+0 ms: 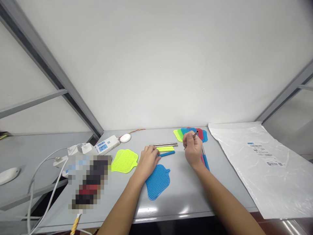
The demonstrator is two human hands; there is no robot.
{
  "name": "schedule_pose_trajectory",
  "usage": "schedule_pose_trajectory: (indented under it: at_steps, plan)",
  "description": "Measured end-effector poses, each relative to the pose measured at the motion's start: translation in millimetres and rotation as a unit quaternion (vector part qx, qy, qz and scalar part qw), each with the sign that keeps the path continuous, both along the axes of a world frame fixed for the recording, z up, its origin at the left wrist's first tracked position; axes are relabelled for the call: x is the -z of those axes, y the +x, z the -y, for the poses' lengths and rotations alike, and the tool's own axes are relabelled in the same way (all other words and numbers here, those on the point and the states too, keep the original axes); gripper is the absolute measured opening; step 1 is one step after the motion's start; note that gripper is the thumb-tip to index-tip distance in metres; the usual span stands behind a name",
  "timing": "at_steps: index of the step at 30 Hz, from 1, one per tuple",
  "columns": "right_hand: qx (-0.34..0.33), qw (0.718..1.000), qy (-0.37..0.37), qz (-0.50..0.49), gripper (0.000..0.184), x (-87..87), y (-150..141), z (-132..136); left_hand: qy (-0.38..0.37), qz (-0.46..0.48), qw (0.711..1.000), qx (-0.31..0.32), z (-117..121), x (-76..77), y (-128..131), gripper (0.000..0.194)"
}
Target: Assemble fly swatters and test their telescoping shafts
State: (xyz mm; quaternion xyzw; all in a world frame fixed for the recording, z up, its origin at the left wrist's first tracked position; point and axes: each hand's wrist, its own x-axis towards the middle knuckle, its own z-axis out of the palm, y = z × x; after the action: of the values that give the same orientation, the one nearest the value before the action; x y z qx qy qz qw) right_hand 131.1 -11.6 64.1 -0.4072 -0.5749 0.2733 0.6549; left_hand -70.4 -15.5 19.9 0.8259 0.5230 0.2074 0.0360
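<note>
A thin metal tube (195, 134) sticks up out of the closed fist of my right hand (192, 147). My left hand (148, 160) has its fingers closed on the near end of a blue plastic handle (167, 153). Just behind that handle lie yellow handles (166, 148) and several metal tubes (166, 144). A blue perforated fly swatter head (158, 182) lies flat below my left hand, partly hidden by the wrist. Left of the hand are yellow swatter heads (125, 161), overlapping each other.
Behind my right hand sit several coloured swatter heads (204, 135). Beside my right wrist lie swatters with blue (205, 162) and red handles. A large white plastic bag (259, 169) covers the right side. At left are a power strip (107, 145), white cables and a round white device (125, 138).
</note>
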Motion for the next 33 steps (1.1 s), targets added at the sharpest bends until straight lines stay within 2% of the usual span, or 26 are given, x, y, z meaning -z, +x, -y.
schedule_pose_trajectory:
  at_steps: [4, 8, 11, 13, 17, 19, 24, 28, 33]
  plan:
    - [0.008, 0.999, 0.006, -0.049, 0.038, 2.2, -2, -2, 0.007, 0.047, 0.999, 0.007, 4, -7.0, 5, 0.011]
    - [0.003, 0.996, 0.001, -0.088, 0.038, 2.4, -4, -3, 0.053, 0.115, 0.992, 0.014, 8, -15.2, 13, 0.015]
    - [-0.001, 0.993, -0.008, -0.115, 0.038, 2.7, -7, -4, 0.098, 0.12, 0.988, 0.015, 6, -21.0, 25, 0.016]
    - [-0.001, 0.991, -0.015, -0.132, 0.039, 3.0, -8, -6, 0.104, 0.103, 0.988, 0.04, 2, -23.6, 35, 0.017]
    - [0.004, 0.986, -0.024, -0.166, 0.04, 2.1, -6, -10, 0.074, 0.069, 0.987, 0.124, -7, -19.0, 56, 0.02]
    - [0.008, 0.983, -0.026, -0.179, 0.04, 0.3, -4, -11, 0.04, 0.074, 0.987, 0.138, -6, -11.6, 62, 0.021]
    - [0.01, 0.973, -0.036, -0.227, 0.043, -3.1, -4, -11, -0.046, 0.108, 0.987, 0.111, 8, -0.5, 58, 0.019]
    - [0.005, 0.966, -0.051, -0.253, 0.043, -1.1, -6, -11, -0.056, 0.075, 0.99, 0.103, 13, -4.5, 48, 0.041]
    - [-0.001, 0.952, -0.078, -0.295, 0.044, -2.8, -6, -14, -0.088, 0.045, 0.99, 0.101, 10, -3.2, 46, 0.022]
